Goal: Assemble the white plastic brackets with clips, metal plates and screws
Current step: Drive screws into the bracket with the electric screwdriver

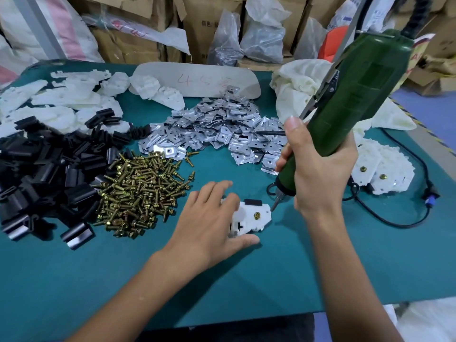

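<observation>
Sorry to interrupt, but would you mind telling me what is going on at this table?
A person is assembling white brackets at a green table. The left hand rests on a bracket already carrying a black clip and a brass screw. The right hand grips a green electric screwdriver, its tip just off the bracket's right edge, not on the screw. Heaps of black clips, screws and metal plates lie behind; finished brackets are stacked at the right.
</observation>
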{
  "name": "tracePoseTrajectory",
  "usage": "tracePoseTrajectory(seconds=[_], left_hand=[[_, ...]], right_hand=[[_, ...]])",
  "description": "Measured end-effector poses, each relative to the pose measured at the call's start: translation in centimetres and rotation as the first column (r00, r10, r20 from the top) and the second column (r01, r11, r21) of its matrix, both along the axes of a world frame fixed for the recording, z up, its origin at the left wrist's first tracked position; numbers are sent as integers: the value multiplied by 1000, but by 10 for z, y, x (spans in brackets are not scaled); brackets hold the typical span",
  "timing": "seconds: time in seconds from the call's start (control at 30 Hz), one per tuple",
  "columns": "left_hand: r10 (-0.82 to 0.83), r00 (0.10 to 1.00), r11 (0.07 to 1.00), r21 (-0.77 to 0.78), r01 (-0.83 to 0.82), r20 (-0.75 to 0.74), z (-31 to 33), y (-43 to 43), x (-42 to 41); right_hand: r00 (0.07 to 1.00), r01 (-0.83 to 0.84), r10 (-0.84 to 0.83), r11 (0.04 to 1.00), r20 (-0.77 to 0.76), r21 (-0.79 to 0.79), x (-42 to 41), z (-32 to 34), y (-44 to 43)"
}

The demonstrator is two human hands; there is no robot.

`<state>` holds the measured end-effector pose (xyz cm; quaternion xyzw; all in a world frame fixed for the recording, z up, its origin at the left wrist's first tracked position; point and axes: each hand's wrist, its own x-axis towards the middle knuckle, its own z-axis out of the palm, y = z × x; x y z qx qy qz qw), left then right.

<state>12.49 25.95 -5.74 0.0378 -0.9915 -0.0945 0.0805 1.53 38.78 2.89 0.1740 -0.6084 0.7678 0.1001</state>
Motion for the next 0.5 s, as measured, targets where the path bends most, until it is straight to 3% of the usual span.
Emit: tracePoseTrajectory(seconds=[0.5], left_hand=[[116,985,990,92,-105,-131,-18,-7,-3]], right_hand=[[997,-22,28,996,72,-85,-13,-13,-16]])
